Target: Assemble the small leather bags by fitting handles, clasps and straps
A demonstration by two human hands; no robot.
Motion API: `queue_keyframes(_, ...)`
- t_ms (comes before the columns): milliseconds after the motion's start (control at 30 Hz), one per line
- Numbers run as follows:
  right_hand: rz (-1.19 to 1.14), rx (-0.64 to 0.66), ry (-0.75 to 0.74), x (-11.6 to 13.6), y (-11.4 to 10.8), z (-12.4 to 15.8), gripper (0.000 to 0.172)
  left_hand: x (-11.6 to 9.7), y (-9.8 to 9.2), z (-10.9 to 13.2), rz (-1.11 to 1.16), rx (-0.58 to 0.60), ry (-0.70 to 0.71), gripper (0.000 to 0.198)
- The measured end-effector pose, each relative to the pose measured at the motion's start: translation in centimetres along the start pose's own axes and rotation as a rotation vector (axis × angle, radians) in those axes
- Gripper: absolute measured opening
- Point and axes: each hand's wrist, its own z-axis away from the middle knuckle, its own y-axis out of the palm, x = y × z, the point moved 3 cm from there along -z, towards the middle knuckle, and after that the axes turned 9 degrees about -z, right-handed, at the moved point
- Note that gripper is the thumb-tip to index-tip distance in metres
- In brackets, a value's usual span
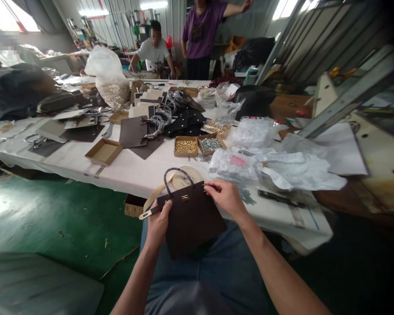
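Observation:
A dark brown handbag (195, 221) with a curved handle and a small gold clasp rests upright over my lap, against the table's front edge. My left hand (158, 223) grips its upper left side, thumb on the front, beside a strap with a gold metal end (145, 215). At the top right corner, the fingers of my right hand (226, 197) are pinched together; a small shiny bit shows at the tips, too small to name. Just behind the handle lies a roll of cream tape (188, 177), one loose length hanging to the left.
Small cardboard boxes hold gold studs (186, 146) and silver hardware (210, 144). A cardboard tray (104, 152), brown panels (133, 132) and plastic-wrapped bundles (233, 164) cover the white table (141, 175). A dark flat tool (280, 197) lies at right. Two people (203, 30) (155, 48) are across the table.

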Motion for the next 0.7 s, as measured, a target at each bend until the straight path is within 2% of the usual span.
queue_keyframes(167, 0.042, 0.041, -0.097, 0.3, -0.2, 0.1, 0.018, 0.4, 0.1, -0.5, 0.117, 0.03, -0.119, 0.043)
queue_keyframes(333, 0.122, 0.039, -0.186, 1.2, 0.0, 0.1, 0.014, 0.2, 0.1, -0.6, 0.135, 0.027, -0.166, 0.049)
queue_keyframes(700, 0.186, 0.104, -0.183, 1.4, 0.2, 0.3, 0.016, -1.5, 0.4, -0.2, 0.067, 0.015, -0.128, 0.043)
